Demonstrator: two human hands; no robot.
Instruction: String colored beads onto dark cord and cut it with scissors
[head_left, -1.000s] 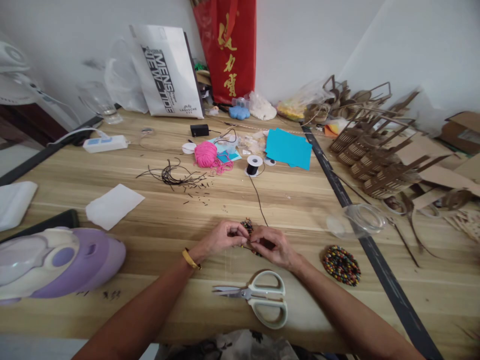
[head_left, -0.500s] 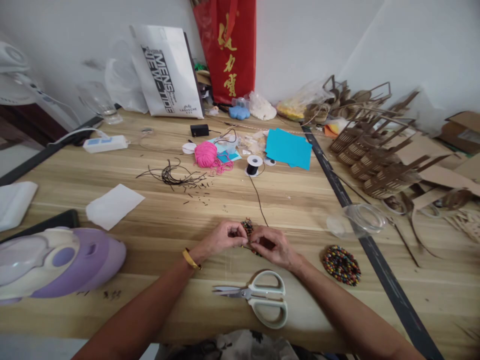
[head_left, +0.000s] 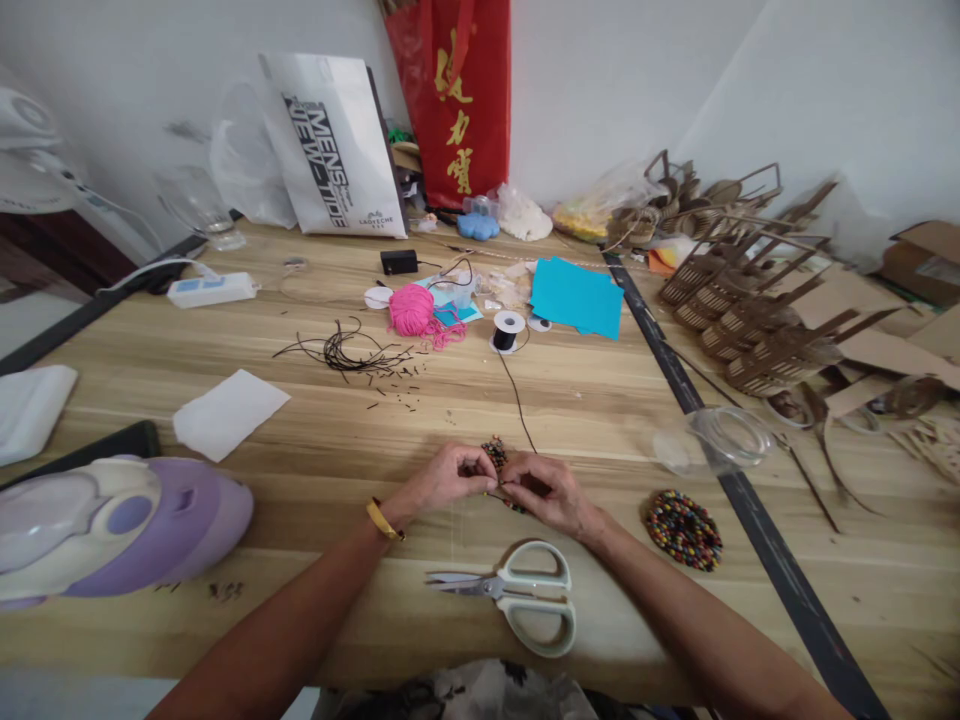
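My left hand [head_left: 453, 474] and my right hand [head_left: 549, 494] meet close together over the wooden table, each with thumb and forefinger pinched. Between them lies a string of small multicoloured beads [head_left: 496, 452], partly hidden by my fingers. Both pinches are on the beaded string's cord, though the exact grip is too small to see clearly. A black cord [head_left: 517, 390] runs from a white spool [head_left: 505, 330] down to my right hand. Scissors with pale handles [head_left: 504, 588] lie just below my hands, blades pointing left.
A coil of multicoloured beads [head_left: 683, 530] rests right of my right forearm. Cut black cords [head_left: 349, 350] and pink yarn [head_left: 412, 309] lie farther back. A purple-and-white appliance [head_left: 172, 520] stands at left, small woven baskets [head_left: 750, 330] at right.
My hands stay in nearly the same place, with only a slight shift of the fingers. The spool, scissors and bead coil have not moved.
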